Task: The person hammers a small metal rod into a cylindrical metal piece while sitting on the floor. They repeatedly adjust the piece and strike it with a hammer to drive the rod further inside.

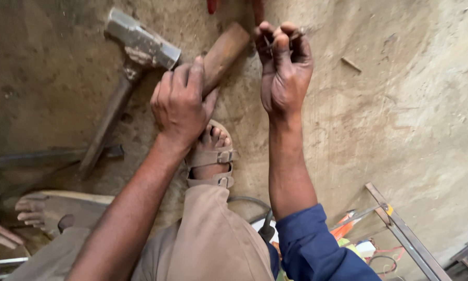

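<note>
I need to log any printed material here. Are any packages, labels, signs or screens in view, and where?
Packaging: bottom right, beside the blue sleeve, crumpled orange, white and yellow-green pieces under a metal frame.
Signs, screens: none visible.

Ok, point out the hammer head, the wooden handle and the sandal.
hammer head [143, 40], head view, on the grey metal block's top face.
wooden handle [224, 51], head view, on the bare brown wood above the left hand.
sandal [211, 156], head view, on the upper buckled strap.
</note>
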